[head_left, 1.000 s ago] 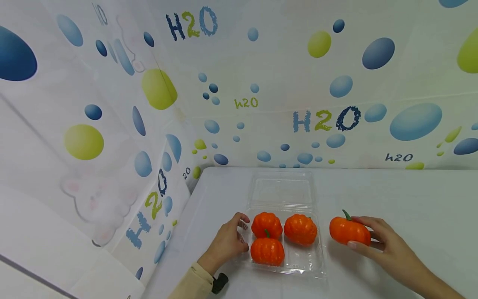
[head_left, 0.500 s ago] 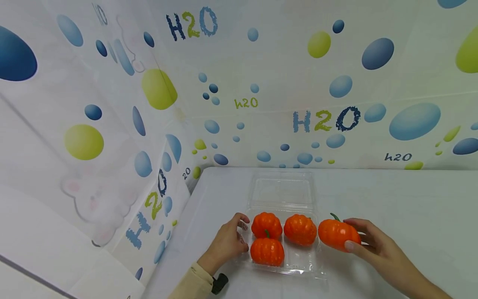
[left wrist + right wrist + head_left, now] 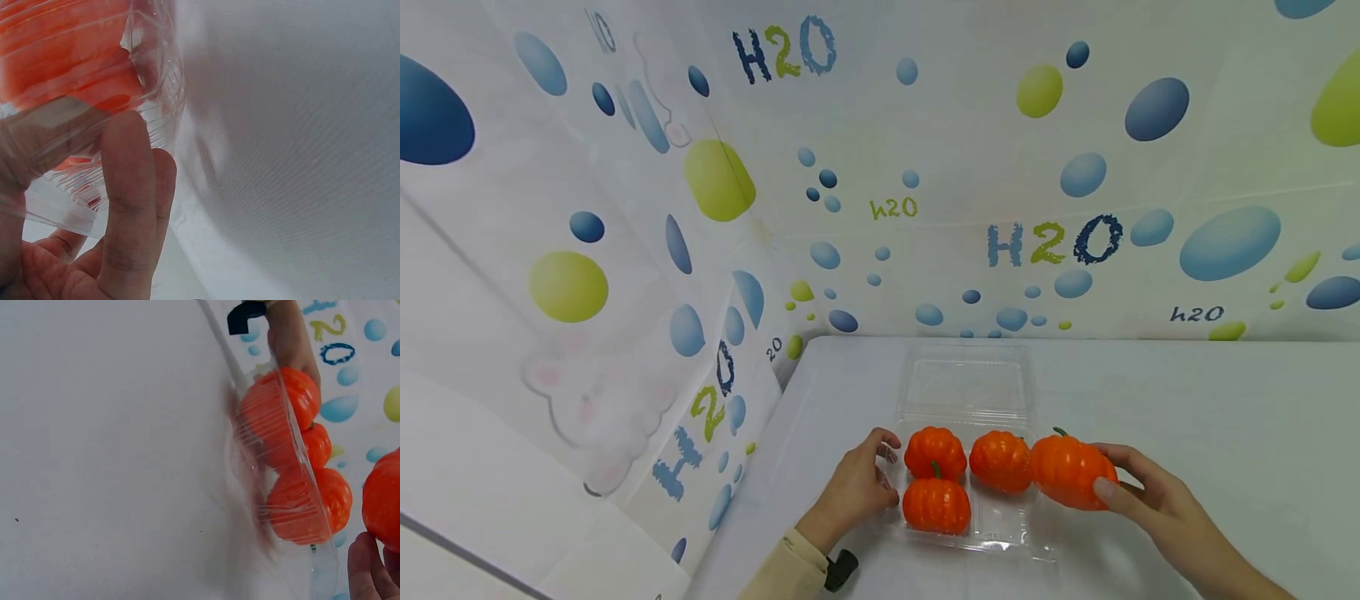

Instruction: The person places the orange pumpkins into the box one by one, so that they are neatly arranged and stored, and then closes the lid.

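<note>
My right hand grips an orange toy pumpkin with a green stem, thumb on its near side. The pumpkin is raised at the right edge of a clear plastic clamshell box and overlaps that edge in the head view. Inside the box sit three more orange pumpkins: one at back left, one at front left, one at back right. At the box's left side, my left hand holds the wall. The left wrist view shows its fingers against the ribbed plastic.
The box's lid lies folded back toward the far side of the white table. Behind and to the left rise white sheets with blue and green dots. A black strap piece is at the left wrist.
My right hand has carried its pumpkin leftward, from beside the box to its right edge, and the stem has tipped back. The left hand and the three boxed pumpkins stay where they were.
</note>
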Tool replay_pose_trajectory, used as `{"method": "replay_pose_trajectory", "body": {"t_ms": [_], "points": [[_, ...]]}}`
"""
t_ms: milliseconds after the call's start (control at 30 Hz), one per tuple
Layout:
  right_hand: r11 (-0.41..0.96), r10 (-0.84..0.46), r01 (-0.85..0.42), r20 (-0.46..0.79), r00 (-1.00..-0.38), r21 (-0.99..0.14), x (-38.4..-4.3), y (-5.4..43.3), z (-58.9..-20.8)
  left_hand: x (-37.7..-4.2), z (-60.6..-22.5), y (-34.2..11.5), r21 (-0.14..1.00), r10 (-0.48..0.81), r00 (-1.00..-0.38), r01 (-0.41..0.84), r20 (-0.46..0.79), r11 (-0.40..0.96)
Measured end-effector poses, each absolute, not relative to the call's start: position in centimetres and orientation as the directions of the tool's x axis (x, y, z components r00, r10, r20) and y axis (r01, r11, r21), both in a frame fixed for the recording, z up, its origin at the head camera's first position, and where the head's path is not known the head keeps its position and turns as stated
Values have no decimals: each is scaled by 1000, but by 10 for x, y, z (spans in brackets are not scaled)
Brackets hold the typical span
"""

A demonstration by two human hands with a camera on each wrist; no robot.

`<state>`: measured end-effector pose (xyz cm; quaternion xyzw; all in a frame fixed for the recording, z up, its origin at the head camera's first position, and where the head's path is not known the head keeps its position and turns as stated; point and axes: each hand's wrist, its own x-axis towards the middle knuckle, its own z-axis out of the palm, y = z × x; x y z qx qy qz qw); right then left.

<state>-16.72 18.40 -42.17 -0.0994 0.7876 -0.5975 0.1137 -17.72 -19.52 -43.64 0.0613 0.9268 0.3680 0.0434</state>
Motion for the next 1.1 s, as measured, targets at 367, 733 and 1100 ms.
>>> {"method": "replay_pose_trajectory", "body": {"t_ms": [367,733,1100], "points": [[142,-321,-122,71,-944,-982,-164,181,-425,-177,-436,-197,689,149,-988,85,-34,720],[93,-381,-161,114,-918,-983,-155,158,-427,-177,-438,-198,696,152,-988,90,-27,712],[327,-343,-205,86,-935,-923,-151,141,-435,-177,-439,-199,696,161,-987,96,-28,712]]}}
